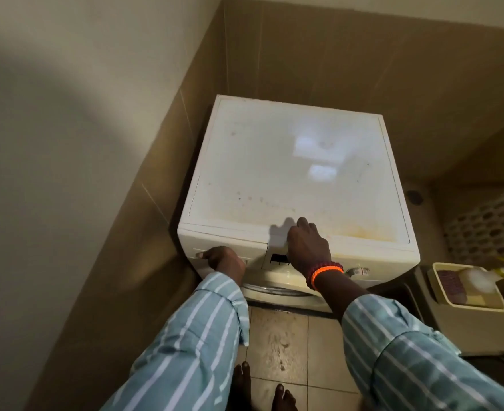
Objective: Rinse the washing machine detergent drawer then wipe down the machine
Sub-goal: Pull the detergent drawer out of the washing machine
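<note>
A white front-loading washing machine (289, 173) stands in a tiled corner, its top stained yellowish near the front edge. The detergent drawer (244, 246) sits closed at the left of the control panel. My left hand (224, 261) grips the drawer's front, fingers curled under its handle and thumb pointing left. My right hand (307, 247) rests on the machine's front top edge just right of the drawer, fingertips on the top, covering part of the dark display (277, 258). An orange bracelet is on that wrist.
A wall is close on the left and tiles run behind the machine. To the right, a cream bin (440, 295) holds a spray bottle (494, 275) and cloths, with a perforated laundry basket (488, 221) behind it. My bare feet stand on the tiled floor (277, 345).
</note>
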